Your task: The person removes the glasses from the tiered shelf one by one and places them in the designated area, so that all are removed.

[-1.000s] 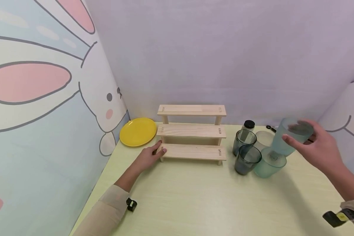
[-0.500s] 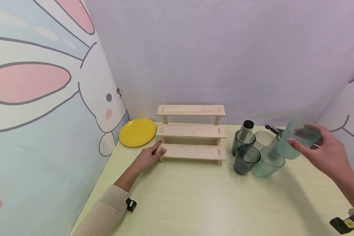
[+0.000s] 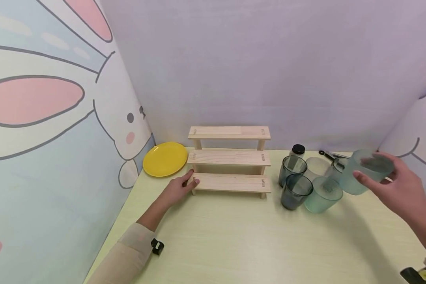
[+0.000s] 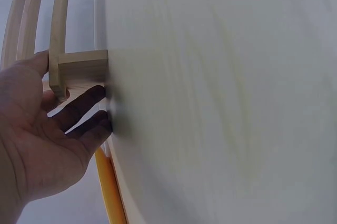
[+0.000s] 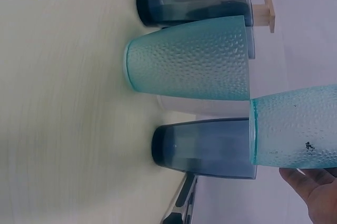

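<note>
My left hand (image 3: 177, 190) grips the left end of the lowest board on a three-step wooden shelf (image 3: 230, 158). The left wrist view shows the thumb and a finger about the board's end, with other fingers near the tabletop. My right hand (image 3: 399, 185) holds a pale teal cup (image 3: 362, 175) above the table, thumb on its near side. A textured teal cup (image 5: 189, 61) stands just left of the held one. Behind the held cup, a dark glass (image 3: 339, 165) is partly hidden. The right wrist view shows the held cup's (image 5: 295, 129) base raised beside that glass.
Two dark glasses (image 3: 294, 169) stand right of the shelf, near a black-capped jar (image 3: 298, 150) and a whitish round container (image 3: 317, 166). Black-handled utensils (image 3: 328, 155) lie behind. A yellow plate (image 3: 165, 159) sits left of the shelf. Walls border the table's back and left.
My right hand has moved the pale teal cup rightward and slightly lower, away from above the other teal cup. More of the rear dark glass shows. The left hand stays on the shelf.
</note>
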A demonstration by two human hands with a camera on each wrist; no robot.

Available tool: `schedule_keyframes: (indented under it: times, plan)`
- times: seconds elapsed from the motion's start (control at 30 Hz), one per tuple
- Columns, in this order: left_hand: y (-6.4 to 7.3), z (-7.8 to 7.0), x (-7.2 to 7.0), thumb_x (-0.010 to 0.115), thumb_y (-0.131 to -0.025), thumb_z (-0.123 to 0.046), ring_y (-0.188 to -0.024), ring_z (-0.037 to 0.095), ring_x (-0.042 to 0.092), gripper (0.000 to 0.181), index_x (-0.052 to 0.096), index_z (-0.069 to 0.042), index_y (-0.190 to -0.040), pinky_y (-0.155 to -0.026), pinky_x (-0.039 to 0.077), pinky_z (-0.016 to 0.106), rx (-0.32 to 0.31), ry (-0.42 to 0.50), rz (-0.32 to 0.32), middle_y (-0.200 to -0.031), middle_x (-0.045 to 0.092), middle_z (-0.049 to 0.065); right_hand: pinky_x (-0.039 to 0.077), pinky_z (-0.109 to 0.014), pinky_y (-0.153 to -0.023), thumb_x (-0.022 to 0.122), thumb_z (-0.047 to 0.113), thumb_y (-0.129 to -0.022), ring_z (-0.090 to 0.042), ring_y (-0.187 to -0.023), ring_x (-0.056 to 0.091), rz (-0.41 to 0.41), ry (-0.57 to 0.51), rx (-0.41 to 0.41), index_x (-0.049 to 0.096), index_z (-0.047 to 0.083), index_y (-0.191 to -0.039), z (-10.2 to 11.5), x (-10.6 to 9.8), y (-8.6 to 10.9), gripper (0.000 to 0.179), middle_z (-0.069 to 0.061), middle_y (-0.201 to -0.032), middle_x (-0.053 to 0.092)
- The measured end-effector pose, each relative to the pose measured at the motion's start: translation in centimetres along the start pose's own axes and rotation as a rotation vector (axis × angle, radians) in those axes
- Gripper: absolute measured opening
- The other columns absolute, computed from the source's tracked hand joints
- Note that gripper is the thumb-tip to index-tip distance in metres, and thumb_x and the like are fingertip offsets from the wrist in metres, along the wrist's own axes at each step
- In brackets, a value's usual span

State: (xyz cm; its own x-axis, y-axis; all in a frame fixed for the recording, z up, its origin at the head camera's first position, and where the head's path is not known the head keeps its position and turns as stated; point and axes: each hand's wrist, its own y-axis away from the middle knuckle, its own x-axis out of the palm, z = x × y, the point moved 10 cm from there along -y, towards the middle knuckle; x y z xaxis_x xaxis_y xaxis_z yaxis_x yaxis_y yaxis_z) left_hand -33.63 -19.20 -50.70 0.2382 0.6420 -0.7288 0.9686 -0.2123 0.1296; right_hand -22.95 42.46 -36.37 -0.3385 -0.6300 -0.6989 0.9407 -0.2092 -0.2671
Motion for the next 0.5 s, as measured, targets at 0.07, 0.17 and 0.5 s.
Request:
schedule_keyframes:
  times: [0.07, 0.17, 0.5]
  plan:
    - [0.0, 0.0, 0.0, 0.058, -0.108, -0.069, -0.136, 0.033, 0.065, 0.085, 0.036, -0.020, -0.174, -0.120, 0.051, 0.059, -0.003, 0.001, -0.002, -0.168, 0.052, 0.021, 0.041, 0.005, -0.072, 0.085, 0.036, -0.099, 0.037, -0.093, 0.036, 0.000, -0.011, -0.001, 0.038, 0.005, -0.169, -0.1, 0.0, 0.2, 0.090, 0.040, -0.112, 0.048]
    - [0.0, 0.1, 0.0, 0.058, -0.108, -0.068, -0.137, 0.033, 0.065, 0.085, 0.036, -0.019, -0.174, -0.120, 0.050, 0.059, -0.003, 0.003, -0.003, -0.168, 0.052, 0.022, 0.042, 0.005, -0.074, 0.086, 0.033, -0.099, 0.037, -0.094, 0.038, 0.003, -0.035, -0.005, 0.040, 0.008, -0.169, -0.1, 0.2, 0.5, 0.087, 0.046, -0.111, 0.048]
    - [0.0, 0.0, 0.0, 0.058, -0.107, -0.069, -0.140, 0.033, 0.064, 0.085, 0.037, -0.020, -0.174, -0.121, 0.049, 0.058, -0.002, 0.022, -0.005, -0.168, 0.053, 0.021, 0.043, -0.009, -0.064, 0.086, 0.038, -0.098, 0.021, -0.084, 0.051, 0.014, -0.008, 0.053, 0.047, 0.016, -0.159, -1.8, 1.2, 1.8, 0.076, 0.041, -0.098, 0.057]
